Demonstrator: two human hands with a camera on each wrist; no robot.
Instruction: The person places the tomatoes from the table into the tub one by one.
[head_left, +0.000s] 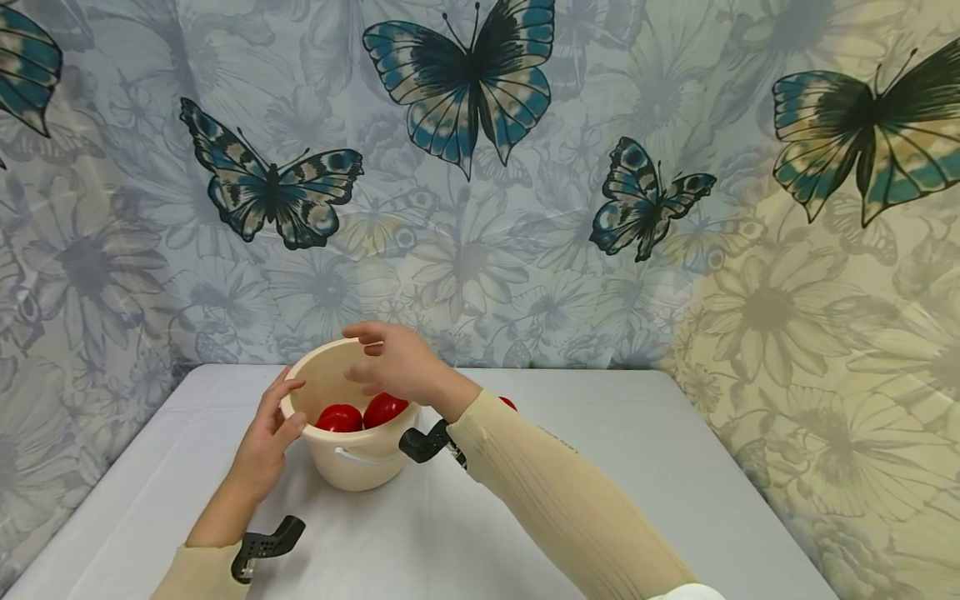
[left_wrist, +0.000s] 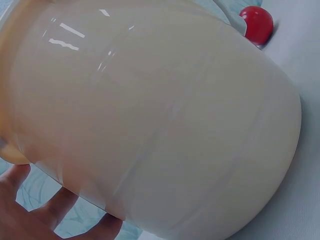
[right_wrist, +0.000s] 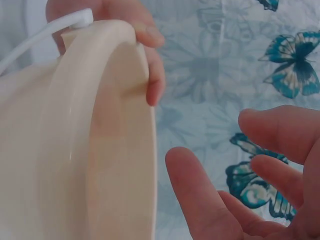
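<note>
A cream bucket with a white handle stands on the table, tilted a little toward me. Inside it lie two glossy red balls, one on the left and one on the right. My left hand grips the bucket's left rim, thumb at the front and fingers over the edge. Above the bucket's opening, my right hand has its fingers spread and holds nothing; the right wrist view shows that hand apart from the rim. Another red ball lies on the table beyond the bucket, mostly behind my right sleeve in the head view.
A white cloth covers the table. Behind it hangs a fabric backdrop with butterflies and flowers. Black wrist mounts, one on the left and one on the right, stick out from my sleeves.
</note>
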